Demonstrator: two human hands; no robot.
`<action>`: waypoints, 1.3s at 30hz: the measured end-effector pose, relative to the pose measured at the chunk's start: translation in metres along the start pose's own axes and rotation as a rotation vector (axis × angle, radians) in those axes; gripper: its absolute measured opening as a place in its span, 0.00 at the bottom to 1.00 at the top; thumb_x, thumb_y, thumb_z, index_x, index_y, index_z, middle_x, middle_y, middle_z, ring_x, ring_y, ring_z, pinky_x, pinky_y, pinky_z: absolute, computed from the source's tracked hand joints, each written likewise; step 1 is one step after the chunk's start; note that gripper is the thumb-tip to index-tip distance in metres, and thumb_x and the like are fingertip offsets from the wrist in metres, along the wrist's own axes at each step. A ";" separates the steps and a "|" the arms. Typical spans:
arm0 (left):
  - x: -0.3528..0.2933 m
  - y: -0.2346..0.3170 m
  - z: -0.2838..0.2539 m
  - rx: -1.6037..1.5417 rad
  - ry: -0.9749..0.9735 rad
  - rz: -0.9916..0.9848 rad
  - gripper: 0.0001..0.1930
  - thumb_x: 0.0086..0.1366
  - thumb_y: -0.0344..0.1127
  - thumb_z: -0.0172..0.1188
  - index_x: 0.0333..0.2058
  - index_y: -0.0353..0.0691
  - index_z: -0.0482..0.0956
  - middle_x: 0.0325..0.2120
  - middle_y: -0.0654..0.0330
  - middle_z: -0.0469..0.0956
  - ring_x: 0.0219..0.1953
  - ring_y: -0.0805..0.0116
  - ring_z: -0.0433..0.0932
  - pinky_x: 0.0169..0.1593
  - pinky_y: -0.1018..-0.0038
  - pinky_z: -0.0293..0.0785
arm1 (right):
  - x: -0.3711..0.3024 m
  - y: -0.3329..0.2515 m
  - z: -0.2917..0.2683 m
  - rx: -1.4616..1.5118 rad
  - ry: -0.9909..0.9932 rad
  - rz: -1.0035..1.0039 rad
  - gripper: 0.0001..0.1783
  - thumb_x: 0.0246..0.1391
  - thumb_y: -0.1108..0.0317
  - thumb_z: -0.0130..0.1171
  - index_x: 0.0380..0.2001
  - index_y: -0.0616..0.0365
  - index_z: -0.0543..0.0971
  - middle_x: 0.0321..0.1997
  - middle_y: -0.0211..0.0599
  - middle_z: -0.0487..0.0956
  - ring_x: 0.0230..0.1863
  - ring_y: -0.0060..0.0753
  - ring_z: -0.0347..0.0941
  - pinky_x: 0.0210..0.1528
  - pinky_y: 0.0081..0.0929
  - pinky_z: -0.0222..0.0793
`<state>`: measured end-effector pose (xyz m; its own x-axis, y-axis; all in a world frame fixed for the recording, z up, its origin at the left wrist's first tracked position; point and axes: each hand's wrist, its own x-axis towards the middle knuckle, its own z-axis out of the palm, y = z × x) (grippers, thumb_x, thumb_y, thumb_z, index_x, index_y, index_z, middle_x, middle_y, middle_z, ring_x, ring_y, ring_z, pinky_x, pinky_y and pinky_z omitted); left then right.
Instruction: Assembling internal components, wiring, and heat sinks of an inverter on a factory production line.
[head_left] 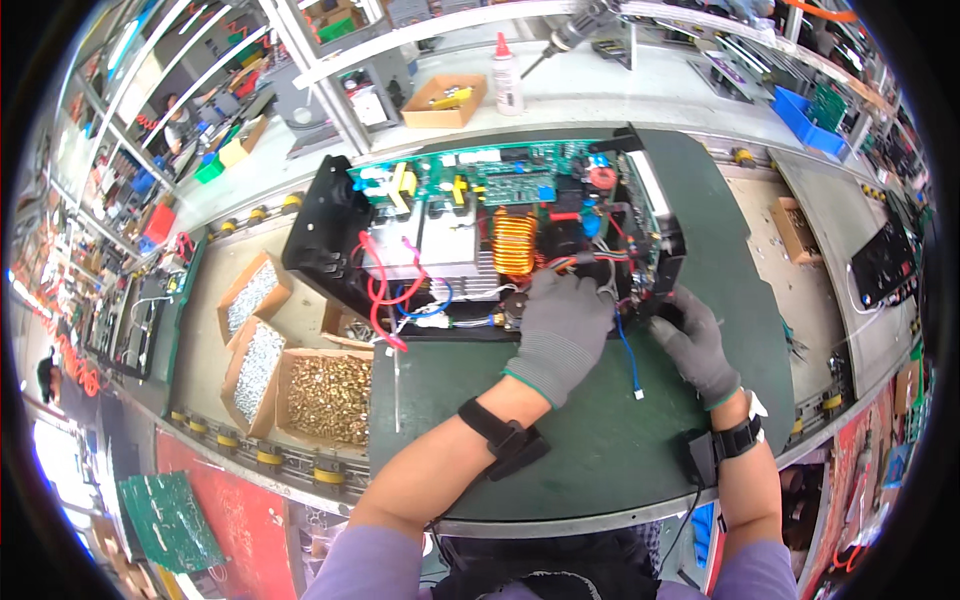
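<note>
An open black metal chassis lies on a green work board, its green circuit board along the far side. Inside are a copper-wound coil and a silver heat sink. My left hand, in a grey glove, reaches over the near edge below the coil, fingers bent in among the wires; its fingertips are hidden. At the chassis's right end panel, my gloved right hand has thumb and fingers curled at the near corner; what they grip is unclear. A blue wire with a white plug hangs between my hands.
Cardboard boxes of brass-coloured fasteners and silver fasteners stand at the left. Red wires loop over the chassis's near edge. Beyond are a red-capped bottle, a power screwdriver and a blue bin.
</note>
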<state>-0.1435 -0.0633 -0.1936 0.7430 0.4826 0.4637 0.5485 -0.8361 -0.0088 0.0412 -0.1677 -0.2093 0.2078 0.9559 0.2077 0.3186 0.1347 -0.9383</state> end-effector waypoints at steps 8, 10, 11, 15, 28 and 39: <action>-0.002 -0.001 0.000 -0.029 0.038 0.002 0.11 0.51 0.43 0.65 0.28 0.43 0.81 0.24 0.64 0.75 0.32 0.65 0.76 0.45 0.64 0.62 | 0.000 0.000 -0.001 -0.005 -0.039 0.015 0.21 0.53 0.72 0.59 0.51 0.64 0.74 0.42 0.32 0.76 0.44 0.24 0.71 0.50 0.26 0.68; -0.003 -0.003 -0.001 -0.016 0.047 -0.004 0.10 0.51 0.42 0.64 0.28 0.43 0.81 0.24 0.64 0.75 0.32 0.66 0.76 0.45 0.64 0.62 | 0.000 -0.005 -0.001 -0.047 -0.045 0.060 0.21 0.53 0.71 0.59 0.51 0.64 0.73 0.41 0.31 0.75 0.43 0.22 0.70 0.49 0.24 0.67; -0.003 -0.002 -0.001 -0.006 0.054 -0.002 0.10 0.51 0.42 0.64 0.28 0.43 0.81 0.23 0.64 0.74 0.32 0.66 0.75 0.45 0.65 0.62 | -0.001 -0.005 -0.001 -0.054 -0.049 0.061 0.21 0.53 0.71 0.59 0.51 0.64 0.73 0.41 0.31 0.75 0.43 0.22 0.70 0.49 0.24 0.67; -0.002 -0.003 -0.001 -0.004 0.037 -0.008 0.09 0.51 0.41 0.64 0.27 0.44 0.81 0.24 0.64 0.74 0.32 0.66 0.75 0.45 0.65 0.62 | -0.002 -0.005 0.000 -0.006 -0.017 0.078 0.21 0.52 0.72 0.59 0.51 0.63 0.74 0.39 0.29 0.75 0.40 0.20 0.68 0.46 0.22 0.67; -0.003 -0.003 0.000 -0.021 0.047 0.006 0.07 0.52 0.40 0.63 0.26 0.45 0.80 0.24 0.64 0.75 0.31 0.67 0.75 0.44 0.66 0.61 | -0.001 -0.009 -0.001 -0.125 -0.018 0.035 0.20 0.52 0.71 0.59 0.50 0.63 0.74 0.35 0.28 0.74 0.35 0.20 0.67 0.40 0.21 0.66; -0.002 -0.003 0.001 -0.035 0.056 0.009 0.07 0.52 0.40 0.62 0.25 0.45 0.79 0.23 0.64 0.75 0.31 0.66 0.75 0.43 0.66 0.61 | -0.001 -0.009 0.000 -0.083 -0.017 0.051 0.20 0.52 0.73 0.57 0.50 0.62 0.74 0.35 0.26 0.74 0.35 0.18 0.66 0.39 0.19 0.65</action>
<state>-0.1463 -0.0620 -0.1958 0.7248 0.4602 0.5127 0.5271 -0.8496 0.0175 0.0382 -0.1698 -0.2008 0.2104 0.9653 0.1547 0.3839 0.0639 -0.9212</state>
